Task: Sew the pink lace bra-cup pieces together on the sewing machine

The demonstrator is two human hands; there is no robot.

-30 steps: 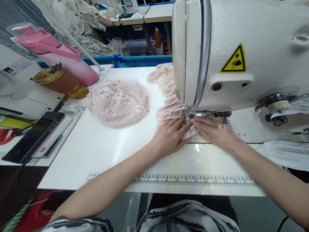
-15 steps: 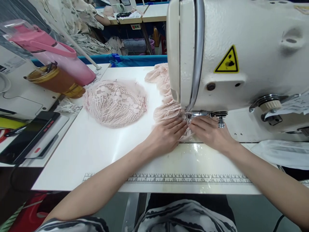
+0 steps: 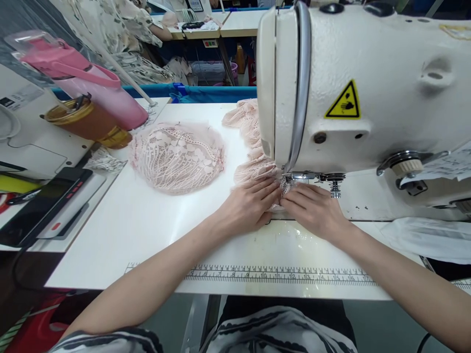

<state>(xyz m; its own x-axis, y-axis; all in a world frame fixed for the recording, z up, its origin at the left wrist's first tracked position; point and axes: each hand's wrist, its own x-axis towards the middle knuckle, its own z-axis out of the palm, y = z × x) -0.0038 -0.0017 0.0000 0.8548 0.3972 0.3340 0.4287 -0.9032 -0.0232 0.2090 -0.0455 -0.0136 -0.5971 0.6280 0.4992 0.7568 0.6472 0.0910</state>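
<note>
A strip of pink lace [image 3: 253,147] runs under the head of a white sewing machine [image 3: 360,93] and bunches up behind it. My left hand [image 3: 248,208] lies flat on the lace just left of the presser foot [image 3: 294,177], fingers stretched out and pressing the fabric down. My right hand [image 3: 316,211] rests on the lace just right of it, fingers extended toward the foot, fingertips nearly touching those of the left. Most of the lace under both hands is hidden.
A pile of pink lace cups [image 3: 178,156] lies on the white table [image 3: 147,235] to the left. A pink bottle [image 3: 91,88], a brown jar [image 3: 84,120] and a black control panel [image 3: 44,206] sit at far left. A printed ruler [image 3: 279,277] lines the front edge. Another person [image 3: 125,34] sits behind.
Both hands have drawn slightly back toward me and closer together over the lace by the presser foot. The view has shifted a little.
</note>
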